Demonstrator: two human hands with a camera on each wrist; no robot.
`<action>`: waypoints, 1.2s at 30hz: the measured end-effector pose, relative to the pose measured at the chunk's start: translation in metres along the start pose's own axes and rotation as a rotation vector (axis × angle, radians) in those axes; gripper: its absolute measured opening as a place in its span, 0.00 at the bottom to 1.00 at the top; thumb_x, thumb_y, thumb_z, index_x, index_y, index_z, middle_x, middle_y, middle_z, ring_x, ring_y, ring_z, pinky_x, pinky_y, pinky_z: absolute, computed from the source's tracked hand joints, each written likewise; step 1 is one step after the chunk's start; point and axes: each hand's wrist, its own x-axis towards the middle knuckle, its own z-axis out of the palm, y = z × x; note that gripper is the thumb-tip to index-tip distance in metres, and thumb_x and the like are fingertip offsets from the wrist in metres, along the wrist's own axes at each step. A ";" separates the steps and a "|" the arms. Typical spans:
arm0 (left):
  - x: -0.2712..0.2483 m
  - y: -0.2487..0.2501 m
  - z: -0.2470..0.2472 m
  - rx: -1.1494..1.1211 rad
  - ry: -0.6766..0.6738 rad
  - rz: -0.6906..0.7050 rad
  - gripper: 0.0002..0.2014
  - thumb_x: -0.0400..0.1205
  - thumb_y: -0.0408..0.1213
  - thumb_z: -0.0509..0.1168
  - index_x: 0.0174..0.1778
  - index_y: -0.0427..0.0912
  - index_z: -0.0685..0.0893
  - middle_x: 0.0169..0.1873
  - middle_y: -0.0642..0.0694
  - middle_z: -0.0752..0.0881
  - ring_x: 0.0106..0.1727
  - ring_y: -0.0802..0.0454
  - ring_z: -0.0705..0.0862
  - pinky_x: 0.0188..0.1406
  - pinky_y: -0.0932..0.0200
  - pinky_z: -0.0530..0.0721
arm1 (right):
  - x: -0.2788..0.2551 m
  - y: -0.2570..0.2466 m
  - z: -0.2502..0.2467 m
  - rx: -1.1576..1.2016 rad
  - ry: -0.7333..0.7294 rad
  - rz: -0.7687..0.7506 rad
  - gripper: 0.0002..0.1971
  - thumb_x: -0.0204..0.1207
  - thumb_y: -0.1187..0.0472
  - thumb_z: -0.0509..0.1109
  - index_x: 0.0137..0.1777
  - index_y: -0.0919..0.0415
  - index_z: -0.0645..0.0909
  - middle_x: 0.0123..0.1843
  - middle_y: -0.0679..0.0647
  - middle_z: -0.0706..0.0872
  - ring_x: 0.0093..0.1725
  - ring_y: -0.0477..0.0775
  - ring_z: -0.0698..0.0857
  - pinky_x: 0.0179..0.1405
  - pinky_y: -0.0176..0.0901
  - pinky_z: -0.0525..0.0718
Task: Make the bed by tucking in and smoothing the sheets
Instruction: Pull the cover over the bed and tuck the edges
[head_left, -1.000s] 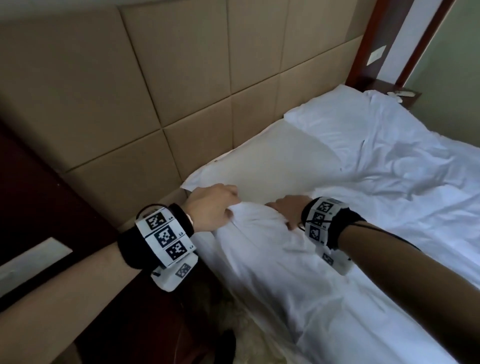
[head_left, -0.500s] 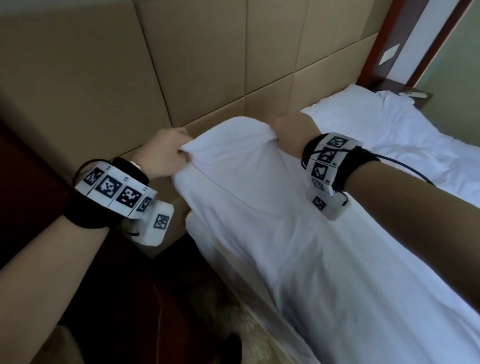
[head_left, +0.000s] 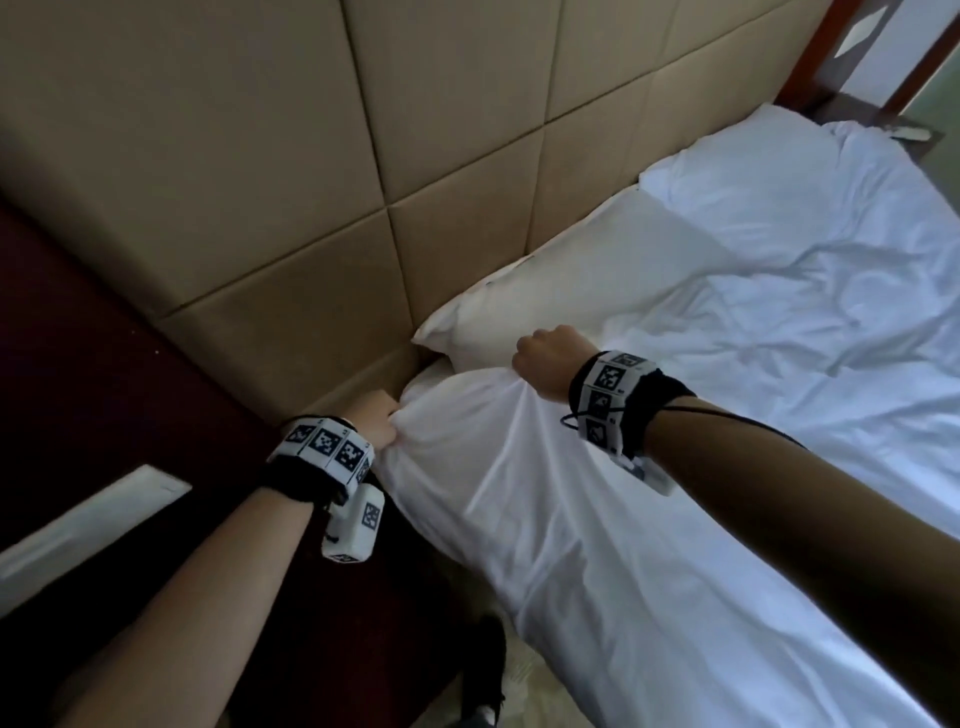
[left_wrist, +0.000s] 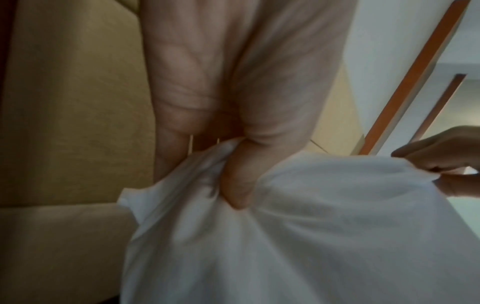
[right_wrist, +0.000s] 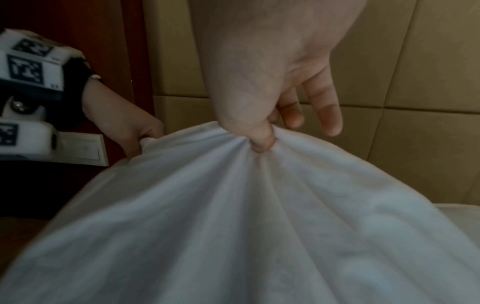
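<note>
Sheet (head_left: 545, 499) edge bunched in left hand (head_left: 375, 422); pinched under right hand (head_left: 551, 358), near headboard (head_left: 363, 156)

The sheet (head_left: 571, 545) is plain white, as are the pillow (head_left: 545, 312) and the rumpled bedding (head_left: 805, 260) beyond it. The padded headboard (head_left: 260, 156) is tan, quilted in large square panels. Both wrist bands (head_left: 327, 447) are black with white tags bearing black square-code patterns. The wood trim (head_left: 826, 47) is reddish brown.
</note>
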 end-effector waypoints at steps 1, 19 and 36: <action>0.006 -0.003 0.008 -0.026 0.002 -0.013 0.17 0.79 0.26 0.58 0.23 0.38 0.74 0.47 0.30 0.87 0.48 0.36 0.84 0.37 0.56 0.71 | 0.001 -0.003 0.004 0.010 -0.008 -0.003 0.16 0.80 0.70 0.54 0.59 0.64 0.81 0.60 0.59 0.82 0.61 0.63 0.83 0.50 0.50 0.79; 0.047 -0.019 0.039 -0.331 -0.010 -0.138 0.15 0.84 0.26 0.54 0.61 0.36 0.84 0.64 0.39 0.82 0.67 0.42 0.78 0.66 0.57 0.73 | 0.006 0.013 0.082 0.341 -0.341 0.361 0.15 0.78 0.66 0.59 0.62 0.59 0.80 0.61 0.58 0.83 0.59 0.61 0.83 0.56 0.48 0.81; 0.115 0.146 0.010 -0.113 -0.027 0.199 0.14 0.84 0.33 0.56 0.63 0.39 0.82 0.62 0.40 0.83 0.64 0.41 0.80 0.62 0.55 0.75 | -0.074 0.064 0.141 0.517 -0.458 0.669 0.14 0.76 0.66 0.59 0.57 0.61 0.83 0.57 0.58 0.85 0.55 0.61 0.84 0.46 0.45 0.77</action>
